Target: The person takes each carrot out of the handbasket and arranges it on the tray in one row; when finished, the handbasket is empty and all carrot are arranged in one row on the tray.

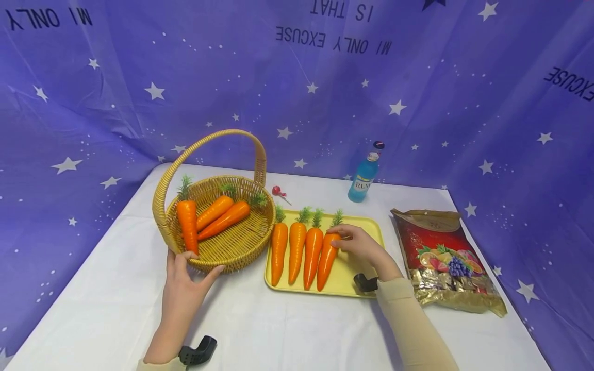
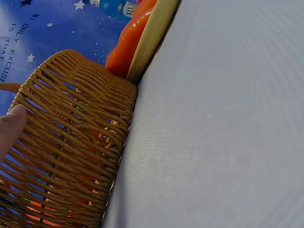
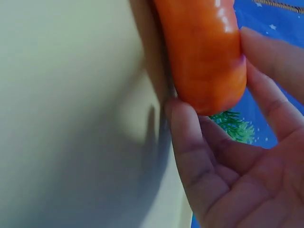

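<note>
My left hand [image 1: 182, 288] grips the front left rim of a wicker basket [image 1: 248, 232], its thumb against the woven outer wall [image 2: 71, 133] in the left wrist view. Inside the basket lie three orange carrots with green tops; one carrot [image 1: 187, 222] leans on the left side. On a yellow tray [image 1: 348, 275], several more carrots lie in a row. My right hand [image 1: 364, 247] pinches the rightmost carrot [image 1: 327, 264] near its leafy end. From the right wrist, that carrot's thick end [image 3: 204, 61] shows between thumb and fingers, close to the tray surface.
A red lollipop [image 1: 277, 190] lies behind the tray, near the basket. Farther back stands a bottle of blue drink [image 1: 363, 180]. A red and gold snack bag [image 1: 445, 263] lies right of the tray. Purple star-printed cloth [image 1: 287, 108] hangs behind the white-covered table [image 1: 269, 330].
</note>
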Tool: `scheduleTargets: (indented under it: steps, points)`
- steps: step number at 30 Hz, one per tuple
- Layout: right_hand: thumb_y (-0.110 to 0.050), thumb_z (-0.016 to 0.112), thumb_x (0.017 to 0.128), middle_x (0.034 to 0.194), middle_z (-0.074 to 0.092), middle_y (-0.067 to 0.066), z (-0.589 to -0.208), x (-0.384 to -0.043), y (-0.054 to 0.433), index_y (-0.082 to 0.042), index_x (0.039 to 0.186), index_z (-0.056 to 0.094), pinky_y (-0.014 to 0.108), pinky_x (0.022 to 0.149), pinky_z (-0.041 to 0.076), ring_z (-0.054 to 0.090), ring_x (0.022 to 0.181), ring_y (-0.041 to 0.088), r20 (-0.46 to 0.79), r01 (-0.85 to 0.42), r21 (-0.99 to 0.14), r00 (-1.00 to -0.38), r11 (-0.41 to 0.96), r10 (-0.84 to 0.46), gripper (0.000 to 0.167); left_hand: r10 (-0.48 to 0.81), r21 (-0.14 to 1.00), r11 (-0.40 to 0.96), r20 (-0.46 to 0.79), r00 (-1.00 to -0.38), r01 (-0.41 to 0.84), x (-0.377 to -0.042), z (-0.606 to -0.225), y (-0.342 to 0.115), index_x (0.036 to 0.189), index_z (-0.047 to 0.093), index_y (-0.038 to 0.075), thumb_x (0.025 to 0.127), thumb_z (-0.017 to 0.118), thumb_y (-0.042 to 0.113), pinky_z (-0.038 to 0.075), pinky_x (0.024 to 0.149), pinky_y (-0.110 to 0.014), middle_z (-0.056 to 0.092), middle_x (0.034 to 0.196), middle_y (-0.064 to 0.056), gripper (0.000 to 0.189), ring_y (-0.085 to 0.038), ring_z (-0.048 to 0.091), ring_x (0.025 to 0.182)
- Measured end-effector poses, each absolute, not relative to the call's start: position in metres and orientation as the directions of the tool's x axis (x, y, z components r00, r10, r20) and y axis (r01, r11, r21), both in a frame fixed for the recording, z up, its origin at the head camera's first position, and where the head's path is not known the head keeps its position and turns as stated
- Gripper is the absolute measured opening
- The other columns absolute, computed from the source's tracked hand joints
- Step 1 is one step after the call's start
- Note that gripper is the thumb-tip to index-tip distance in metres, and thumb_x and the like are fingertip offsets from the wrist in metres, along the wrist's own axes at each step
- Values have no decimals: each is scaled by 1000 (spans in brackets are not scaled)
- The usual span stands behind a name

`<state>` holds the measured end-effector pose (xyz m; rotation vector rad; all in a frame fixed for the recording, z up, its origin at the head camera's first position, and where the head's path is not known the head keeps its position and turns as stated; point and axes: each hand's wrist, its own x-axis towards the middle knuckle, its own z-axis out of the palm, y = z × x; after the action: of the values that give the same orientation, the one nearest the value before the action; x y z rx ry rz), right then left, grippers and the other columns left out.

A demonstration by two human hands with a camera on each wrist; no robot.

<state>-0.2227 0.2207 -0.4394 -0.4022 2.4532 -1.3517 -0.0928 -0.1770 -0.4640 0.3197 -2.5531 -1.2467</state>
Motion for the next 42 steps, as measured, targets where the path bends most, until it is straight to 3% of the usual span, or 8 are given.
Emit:
scheduleTargets:
  steps: [4,16,26,32,42]
  points:
    - [-17,68,91,128,58,14,-435,-223,212,-6,129,59,48,94,46,56,113,36,-146,-88,-824,-922,560,-359,41,-320,795,601,146,-936,-81,-93,-464,-177,117,37,8,76,80,46,27,104,-63,-7,158,-20,71,-43,9,142]
    - [-19,68,91,125,59,12,-432,-218,203,-10,129,60,48,92,47,59,108,33,-145,-101,-748,-939,656,-310,39,-320,794,601,134,-938,-92,-93,-462,-176,118,36,8,77,79,46,26,104,-63,-7,158,-21,70,-45,9,142]
    - [-24,69,90,121,63,13,-409,-210,184,-13,128,61,49,89,47,59,106,32,-55,-140,-528,-979,837,-198,40,-326,794,604,167,-931,-69,-93,-464,-176,116,37,8,76,82,40,27,105,-62,-4,158,-21,68,-43,11,142]
    - [-23,69,90,123,61,16,-389,-206,166,-14,132,57,49,89,48,59,108,34,-23,-139,-580,-982,803,-186,45,-327,793,606,180,-928,-59,-92,-463,-177,115,38,7,75,83,38,27,106,-61,-4,159,-19,68,-42,11,142]
    - [-22,67,92,122,63,9,-367,-200,124,-23,136,54,43,87,51,60,108,29,6,-222,-680,-955,699,-297,47,-324,797,602,186,-928,-51,-92,-465,-176,115,38,8,75,83,37,27,105,-62,-4,159,-20,67,-43,11,142]
